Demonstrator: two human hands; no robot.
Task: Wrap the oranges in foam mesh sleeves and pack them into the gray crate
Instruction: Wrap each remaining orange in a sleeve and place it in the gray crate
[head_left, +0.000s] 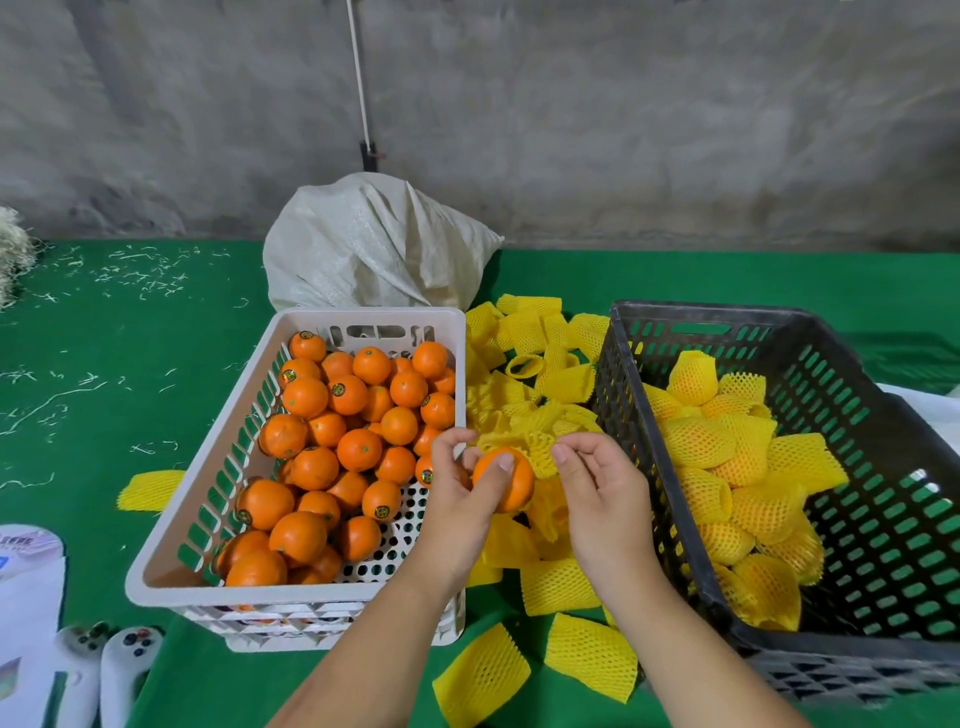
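At frame centre, the left hand (462, 499) grips 1 bare orange (511, 480), thumb across its top. The right hand (597, 488) pinches the edge of a yellow sleeve (540, 452) just beside the fruit; the sleeve is not yet over it, so this wrap has barely begun.

The white crate (171, 540) at lower left holds a large heap of unwrapped oranges (358, 449), so most of the job seems left. The gray crate (883, 374) at right carries roughly a dozen wrapped oranges (727, 473) along its left side, with its right half showing bare floor. Between the crates, loose sleeves (524, 343) lie piled on the green cloth (130, 338), plenty for the remaining fruit.
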